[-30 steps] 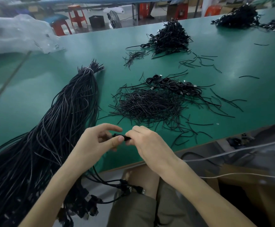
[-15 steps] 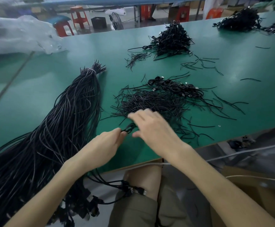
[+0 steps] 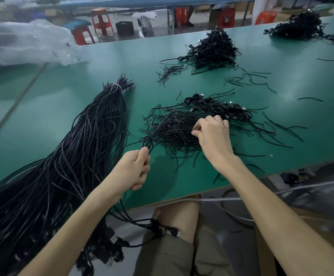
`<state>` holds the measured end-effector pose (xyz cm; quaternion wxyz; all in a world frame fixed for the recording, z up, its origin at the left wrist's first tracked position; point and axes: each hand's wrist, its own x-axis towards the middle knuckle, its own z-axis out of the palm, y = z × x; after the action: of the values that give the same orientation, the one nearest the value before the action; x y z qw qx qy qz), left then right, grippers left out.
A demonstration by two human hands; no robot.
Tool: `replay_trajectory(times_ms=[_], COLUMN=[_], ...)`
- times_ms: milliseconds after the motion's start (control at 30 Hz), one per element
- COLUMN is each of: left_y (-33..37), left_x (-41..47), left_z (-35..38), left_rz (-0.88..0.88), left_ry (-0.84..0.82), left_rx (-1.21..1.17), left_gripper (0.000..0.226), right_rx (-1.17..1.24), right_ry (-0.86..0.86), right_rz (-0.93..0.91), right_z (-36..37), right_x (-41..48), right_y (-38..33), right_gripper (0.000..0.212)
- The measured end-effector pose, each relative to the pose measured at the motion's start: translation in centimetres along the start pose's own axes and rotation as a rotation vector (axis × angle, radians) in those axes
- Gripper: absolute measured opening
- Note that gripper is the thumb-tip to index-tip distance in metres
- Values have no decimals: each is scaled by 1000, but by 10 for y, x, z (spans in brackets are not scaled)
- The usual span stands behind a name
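Note:
My left hand [image 3: 135, 169] grips a coiled black cable [image 3: 148, 141] above the green table [image 3: 62, 108], loops sticking out past the thumb. My right hand [image 3: 212, 136] reaches into a loose pile of short black wire ties [image 3: 172, 130], thumb and forefinger pinching one tie at the pile's right side. Just behind that pile lies a row of coiled cables with plugs [image 3: 220, 107]. A thick bundle of long black cables [image 3: 78, 152], tied at its far end, runs from mid-table down past the left edge.
Another heap of coiled cables [image 3: 212, 50] sits farther back, and a third heap [image 3: 299, 26] at the far right. Stray ties [image 3: 247, 79] lie scattered. Clear plastic bags [image 3: 22, 44] rest at the far left. The table's front edge [image 3: 182, 198] runs above my knees.
My hands have separated. The right hand moved forward from the coil into the tie pile and pinched a tie. The left hand keeps the coil and sank slightly.

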<state>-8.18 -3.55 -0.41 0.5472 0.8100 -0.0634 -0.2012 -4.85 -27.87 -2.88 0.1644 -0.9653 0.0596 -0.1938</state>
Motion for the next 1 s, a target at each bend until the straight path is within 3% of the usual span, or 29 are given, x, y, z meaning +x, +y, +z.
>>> replay_trajectory(times_ms=[200,367,467,533,600,667,800,1000], left_y=[0,1,0,0,2,6,12,12], left_x=[1,3,3,3,3,3,2,0], left_z=[7,10,13,16,21,27,33,32], left_rz=[-22,-22,-40,-52,-56,-49,-3,19], left_ry=[-21,-7,-6,-16,-32,-56,-80,-86], left_rx=[-14,-45,-99,-125,-141,-155,-169,-211], left_gripper=[37,34,34,35,37,38,39,40], right_rx=[-68,4,148,449,783,942,1026,1038], right_ry=[18,165,299,324,253,138,-6,-4], right_rz=[-112,-3,84,137,207,258,337,343], right_z=[-4,-19,-36,-46,-49,-43,-23,-14], right_x=[-5,-12,-23,-35,-49,-63,-77,-85], right_y=[0,3,0,-12,-33,-51,-70,-75], right_gripper=[22,21,20,20,22,23,26,27])
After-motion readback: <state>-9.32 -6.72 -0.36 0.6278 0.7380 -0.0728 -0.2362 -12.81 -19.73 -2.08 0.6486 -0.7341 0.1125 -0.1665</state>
